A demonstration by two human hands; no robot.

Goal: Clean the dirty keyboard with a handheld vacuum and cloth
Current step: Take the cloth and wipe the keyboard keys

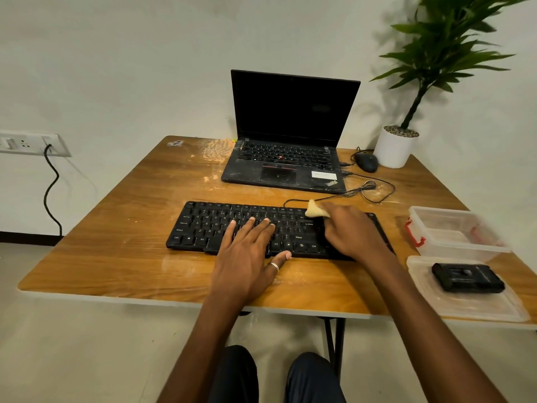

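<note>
Wiping in hand. Keyboard lies mid-tabletop, in front of the laptop. Left hand rests flat on its middle keys, fingers spread, bracing. Right hand, over the keyboard's right end, has fingers closed on a cloth. Risks: a hard stroke could skid the keyboard or snag its cable; cloth may push grit between keys. Black device, probably the vacuum, sits right of the keyboard.

I can read key legends on the keyboard: Ctrl, Alt, Shift and letters such as Q, W, A, S. On the laptop behind the keyboard, the corner logo and white sticker are too small for me to read.
</note>
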